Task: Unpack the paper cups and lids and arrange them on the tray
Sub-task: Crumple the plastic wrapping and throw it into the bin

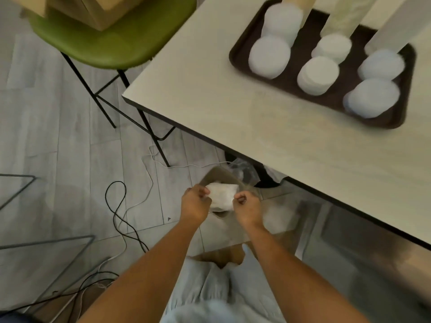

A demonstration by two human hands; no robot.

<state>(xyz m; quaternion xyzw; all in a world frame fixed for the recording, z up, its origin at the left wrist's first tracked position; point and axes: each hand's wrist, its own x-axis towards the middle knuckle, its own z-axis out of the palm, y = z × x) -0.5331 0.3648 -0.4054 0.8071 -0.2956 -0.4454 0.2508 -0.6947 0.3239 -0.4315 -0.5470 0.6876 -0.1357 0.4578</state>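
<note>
White crumpled wrapper point(221, 197) pinched between my left hand point(195, 203) and right hand point(247, 206), fingers clamped on its edges; tray point(235, 54) with lid stacks point(318, 75) far up-right of hands

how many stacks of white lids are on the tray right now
6 on the tray: left pair, middle pair, right pair. The tall cup stacks may hide more.

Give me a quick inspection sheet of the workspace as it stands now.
Surface: pale table, mostly bare.
Job's things: dark tray holds six stacks of white lids and tall cup stacks behind.
Clutter: crumpled white wrapping over a bin below the table edge.
Hands: left hand and right hand both pinch the wrapping.
Cables: black cable and white cable loose on the floor.
Surroundings: green chair carrying a cardboard box.
</note>
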